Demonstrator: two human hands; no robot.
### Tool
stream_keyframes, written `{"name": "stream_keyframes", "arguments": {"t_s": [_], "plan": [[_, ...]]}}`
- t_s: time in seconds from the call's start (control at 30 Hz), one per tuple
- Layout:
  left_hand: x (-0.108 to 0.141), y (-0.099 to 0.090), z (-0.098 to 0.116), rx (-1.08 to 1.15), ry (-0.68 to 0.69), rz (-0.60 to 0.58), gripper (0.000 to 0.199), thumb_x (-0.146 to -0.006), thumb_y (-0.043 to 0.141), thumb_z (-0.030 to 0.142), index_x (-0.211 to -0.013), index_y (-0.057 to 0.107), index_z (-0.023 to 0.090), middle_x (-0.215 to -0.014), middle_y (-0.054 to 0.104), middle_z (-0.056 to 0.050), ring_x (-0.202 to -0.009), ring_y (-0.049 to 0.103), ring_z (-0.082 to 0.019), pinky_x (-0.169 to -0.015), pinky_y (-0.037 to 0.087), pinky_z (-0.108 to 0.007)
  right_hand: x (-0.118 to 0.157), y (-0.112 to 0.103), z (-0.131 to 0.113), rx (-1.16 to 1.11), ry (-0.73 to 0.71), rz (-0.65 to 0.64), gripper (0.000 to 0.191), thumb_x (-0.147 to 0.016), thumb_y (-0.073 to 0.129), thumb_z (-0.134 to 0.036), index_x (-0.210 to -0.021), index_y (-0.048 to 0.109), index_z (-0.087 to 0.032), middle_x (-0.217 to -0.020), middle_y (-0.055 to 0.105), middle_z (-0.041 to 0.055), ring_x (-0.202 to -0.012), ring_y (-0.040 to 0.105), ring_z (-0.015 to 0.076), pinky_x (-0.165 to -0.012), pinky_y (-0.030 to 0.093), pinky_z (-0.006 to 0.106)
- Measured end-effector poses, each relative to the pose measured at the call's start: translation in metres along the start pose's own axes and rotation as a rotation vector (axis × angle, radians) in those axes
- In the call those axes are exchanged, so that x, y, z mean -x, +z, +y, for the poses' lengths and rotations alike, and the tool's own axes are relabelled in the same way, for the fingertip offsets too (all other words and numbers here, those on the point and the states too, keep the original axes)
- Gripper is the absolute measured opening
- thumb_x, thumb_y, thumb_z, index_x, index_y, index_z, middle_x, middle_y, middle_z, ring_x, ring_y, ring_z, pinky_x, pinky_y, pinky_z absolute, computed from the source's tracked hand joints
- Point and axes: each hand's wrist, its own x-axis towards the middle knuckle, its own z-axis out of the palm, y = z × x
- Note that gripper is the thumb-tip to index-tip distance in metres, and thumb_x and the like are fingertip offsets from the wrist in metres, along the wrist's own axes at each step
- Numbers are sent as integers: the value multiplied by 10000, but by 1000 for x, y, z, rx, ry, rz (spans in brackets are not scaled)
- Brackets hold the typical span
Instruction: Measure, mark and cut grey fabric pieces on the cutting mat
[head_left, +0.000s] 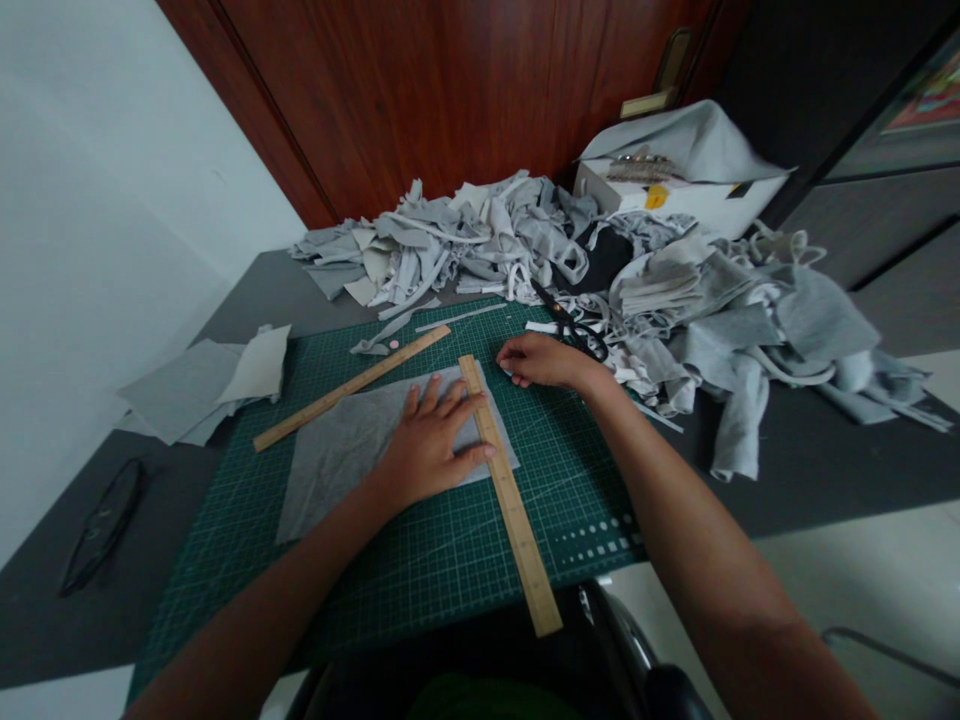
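My left hand (431, 440) lies flat with fingers spread on a piece of grey fabric (337, 455). Its thumb and index fingertip touch a wooden ruler (516, 510) that crosses the fabric's right end and sticks out past the mat's near edge. To the right of the ruler's far end, my right hand (538, 360) is closed in a pinch close above the green cutting mat (570, 450). A small pale bit shows at its fingertips, too small to name. Black scissors (570, 325) lie just beyond that hand. A second wooden ruler (352, 388) rests along the fabric's far left edge.
Heaps of grey fabric scraps (480, 235) fill the back and right of the dark table. A white box (615, 190) stands behind them. Folded fabric pieces (187, 385) and a black cord-like item (101, 525) lie at left. A wooden door (450, 90) rises behind.
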Motion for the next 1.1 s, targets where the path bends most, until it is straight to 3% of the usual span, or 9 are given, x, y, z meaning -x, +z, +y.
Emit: {"name": "stream_keyframes", "arguments": {"t_s": [0.13, 0.37, 0.5, 0.7, 0.83, 1.1], "plan": [[1, 1, 0, -10, 8, 7, 704, -974, 565, 615, -1580, 451, 274, -1674, 391, -98, -1572, 214, -477, -1246, 176, -714, -7, 8, 3, -62, -31, 95, 185, -940, 593, -19, -1052, 651, -154, -681, 599, -49, -543, 609, 89, -521, 500, 178], [2, 3, -1, -11, 16, 35, 718, -968, 553, 654, -1577, 454, 286, -1667, 398, -91, -1575, 206, -473, -1252, 156, -716, -24, 33, 1, -288, -85, 275, 169, -917, 631, -64, -1037, 614, -183, -625, 564, -89, -530, 618, 107, -523, 532, 193], [3, 3, -1, -4, 16, 44, 720, -969, 547, 667, -1582, 444, 304, -1668, 399, -85, -1578, 202, -470, -1253, 153, -718, -25, 36, 1, -115, -124, 280, 99, -958, 655, -176, -1053, 684, -171, -635, 623, -61, -549, 636, 118, -587, 522, 216], [3, 4, 0, -11, 4, 38, 736, -969, 541, 681, -1580, 450, 281, -1672, 395, -101, -1578, 208, -469, -1258, 158, -704, -24, 38, 0, 236, -233, 350, 188, -960, 623, -134, -1086, 758, -169, -1018, 791, 83, -993, 723, 204, -953, 508, 310], [4, 4, 1, -4, 2, 41, 730, -966, 550, 678, -1579, 449, 296, -1666, 405, -93, -1585, 194, -457, -1257, 156, -708, -25, 41, 1, 237, -259, 359, 264, -948, 625, -126, -1189, 729, -155, -987, 786, 75, -911, 714, 200, -907, 508, 303], [3, -1, 4, -13, -3, 7, 743, -964, 557, 684, -1586, 445, 294, -1665, 405, -89, -1572, 226, -466, -1259, 153, -712, -23, 39, -1, 321, -254, 365, 169, -961, 633, -162, -1068, 763, -169, -957, 791, 70, -881, 710, 192, -860, 501, 282]]}}
